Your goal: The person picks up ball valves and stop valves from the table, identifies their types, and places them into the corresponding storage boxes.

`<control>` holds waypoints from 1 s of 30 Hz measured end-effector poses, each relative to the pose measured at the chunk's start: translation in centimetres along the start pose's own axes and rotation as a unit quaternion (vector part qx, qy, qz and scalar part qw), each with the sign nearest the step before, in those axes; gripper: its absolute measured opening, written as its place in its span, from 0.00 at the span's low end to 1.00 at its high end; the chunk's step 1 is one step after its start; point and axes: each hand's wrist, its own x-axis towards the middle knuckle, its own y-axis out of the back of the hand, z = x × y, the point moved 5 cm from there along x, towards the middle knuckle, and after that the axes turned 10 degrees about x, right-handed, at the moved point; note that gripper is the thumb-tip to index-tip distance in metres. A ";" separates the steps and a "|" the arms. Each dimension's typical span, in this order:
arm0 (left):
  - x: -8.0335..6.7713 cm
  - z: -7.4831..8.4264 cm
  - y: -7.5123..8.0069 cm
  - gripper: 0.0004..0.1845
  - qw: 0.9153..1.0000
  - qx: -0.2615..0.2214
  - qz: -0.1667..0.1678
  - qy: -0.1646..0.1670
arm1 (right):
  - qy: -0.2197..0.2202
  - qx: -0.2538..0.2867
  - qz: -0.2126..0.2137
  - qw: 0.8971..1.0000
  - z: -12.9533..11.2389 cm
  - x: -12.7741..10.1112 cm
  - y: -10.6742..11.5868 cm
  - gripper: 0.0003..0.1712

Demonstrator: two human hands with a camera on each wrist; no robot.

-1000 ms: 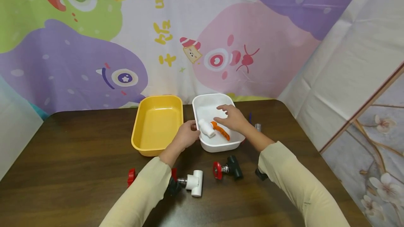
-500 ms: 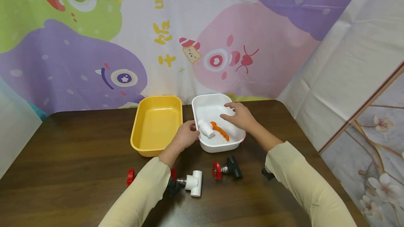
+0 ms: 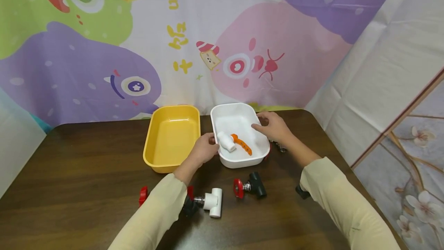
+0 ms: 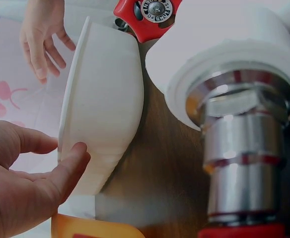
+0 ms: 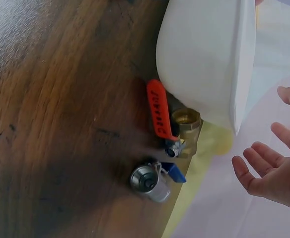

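Observation:
My left hand (image 3: 204,148) is at the left side of a white plastic tray (image 3: 239,161), its thumb and a finger holding the rim. In the left wrist view, one fingertip of that hand (image 4: 33,173) lies over the tray's outer wall. Inside the tray are a white plastic pipe valve (image 3: 226,141) and its orange handle (image 3: 243,145). My right hand (image 3: 274,128) holds nothing, fingers spread beside the tray's right rim. Below it in the right wrist view lie a brass ball valve (image 5: 187,126) with a red lever (image 5: 159,109) and a metal valve (image 5: 152,184) with a blue lever.
A yellow tray (image 3: 149,153) stands left of the white one. On the table's near side lie a black tee valve with a red handwheel (image 3: 238,188) and a white tee valve (image 3: 213,202). My left sleeve partly covers another red handwheel (image 3: 143,196). A printed curtain hangs behind.
My right hand has drawn back from over the tray's inside to its right rim. The left hand and the things in the tray have stayed put.

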 end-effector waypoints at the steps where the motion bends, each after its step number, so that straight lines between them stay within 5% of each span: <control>1: 0.0 0.0 0.0 0.25 1.000 -0.001 0.000 0.000 | -0.001 -0.002 0.002 1.000 0.2 0.0 0.1 0.33; 30: -0.1 0.1 0.0 0.25 1.000 0.000 0.002 0.005 | -0.021 -0.010 0.019 1.000 4.4 -1.8 2.3 0.34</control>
